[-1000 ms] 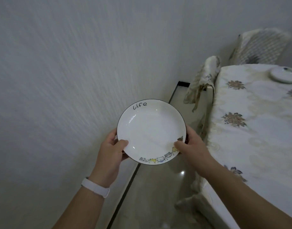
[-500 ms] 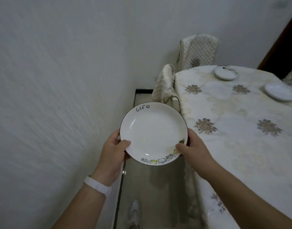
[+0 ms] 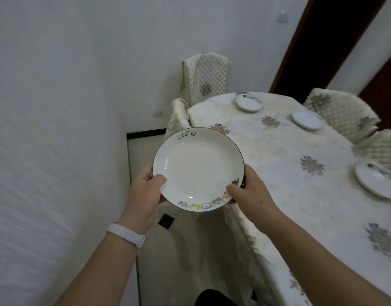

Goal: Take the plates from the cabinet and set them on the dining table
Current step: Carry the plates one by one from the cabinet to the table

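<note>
I hold a white plate (image 3: pixel 196 171) with a dark rim, the word "life" at its far edge and small cartoon animals along its near edge. My left hand (image 3: pixel 146 191) grips its left rim, thumb on top. My right hand (image 3: pixel 247 191) grips the right rim. The plate hangs level in the air over the floor, just left of the dining table (image 3: pixel 278 177), which wears a cream floral cloth. Three white plates lie on the table: one at the far end (image 3: pixel 248 103), one at the far right (image 3: pixel 308 119), one at the right edge (image 3: pixel 376 180).
A white wall (image 3: pixel 57 129) runs close along my left. Padded chairs stand around the table: one at its far end (image 3: pixel 206 78), two on its right side (image 3: pixel 342 115). A cloth-draped chair back (image 3: pixel 178 117) sits at the table's far left corner. A dark doorway (image 3: pixel 335 40) lies behind.
The view has swung right and the table has come closer, so more of it and a third plate show. Both hands keep the same grip on the plate.
</note>
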Tool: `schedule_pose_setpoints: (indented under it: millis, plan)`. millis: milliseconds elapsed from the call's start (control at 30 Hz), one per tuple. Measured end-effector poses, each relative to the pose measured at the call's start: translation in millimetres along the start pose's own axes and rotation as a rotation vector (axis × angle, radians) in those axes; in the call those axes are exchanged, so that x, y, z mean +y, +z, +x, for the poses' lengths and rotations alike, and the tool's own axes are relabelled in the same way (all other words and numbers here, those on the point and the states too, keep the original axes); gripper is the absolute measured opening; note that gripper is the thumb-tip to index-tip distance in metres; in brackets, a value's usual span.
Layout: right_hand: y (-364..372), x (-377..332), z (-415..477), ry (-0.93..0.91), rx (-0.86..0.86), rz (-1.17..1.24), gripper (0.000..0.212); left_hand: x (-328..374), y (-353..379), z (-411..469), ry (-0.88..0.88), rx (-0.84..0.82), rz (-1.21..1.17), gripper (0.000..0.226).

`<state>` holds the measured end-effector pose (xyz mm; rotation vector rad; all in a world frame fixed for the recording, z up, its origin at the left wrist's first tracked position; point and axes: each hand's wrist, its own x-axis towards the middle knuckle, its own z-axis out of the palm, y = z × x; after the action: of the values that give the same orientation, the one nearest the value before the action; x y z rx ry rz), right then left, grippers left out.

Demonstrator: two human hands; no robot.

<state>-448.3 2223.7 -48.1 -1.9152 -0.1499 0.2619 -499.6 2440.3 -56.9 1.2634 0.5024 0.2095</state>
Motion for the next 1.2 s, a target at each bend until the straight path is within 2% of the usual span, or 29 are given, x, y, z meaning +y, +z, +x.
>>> schedule_pose_setpoints:
  millis: [333, 633, 833, 1200]
  plan:
    - [-13.4, 30.9, 88.4, 0.094, 0.059, 0.048, 0.039, -2.2, 40.1, 94.3, -0.038, -0.076, 0.091, 0.046]
    - [-26.5, 48.0, 242.3, 0.132, 0.032, 0.171, 0.044, 14.7, 101.5, 244.3, -0.075, -0.051, 0.226, 0.046]
    - [-59.5, 48.8, 318.7, 0.172, 0.043, 0.185, 0.044, 29.7, 154.2, 314.9, -0.093, -0.104, 0.266, 0.048]
    - [-83.5, 70.4, 375.3, 0.232, 0.156, 0.214, 0.044, 30.3, 213.5, 396.6, -0.153, -0.224, 0.369, 0.050]
